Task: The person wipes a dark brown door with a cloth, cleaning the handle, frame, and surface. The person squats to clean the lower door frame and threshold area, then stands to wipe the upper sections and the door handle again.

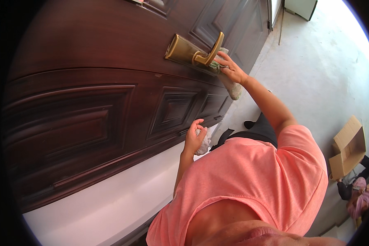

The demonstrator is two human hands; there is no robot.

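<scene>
A dark reddish-brown panelled door (89, 83) fills the left of the view. It carries a brass lever handle (214, 50) on a long brass backplate (181, 49). My right hand (232, 69) holds a worn greyish rag (233, 89) with green patches against the backplate, just beside and behind the lever. Part of the rag hangs below the palm, and the lever hides some of my fingers. Lower down, near the door's edge, my left hand (195, 138) has a crumpled pale cloth (204, 144) in its palm. Its fingers are loosely curled.
Pale concrete floor (301, 73) runs along the right. An opened cardboard box (350, 150) is at the far right beside another person (361, 196) in pink. A pale cabinet-like object (301, 7) and a thin stick (281, 27) are at the top right.
</scene>
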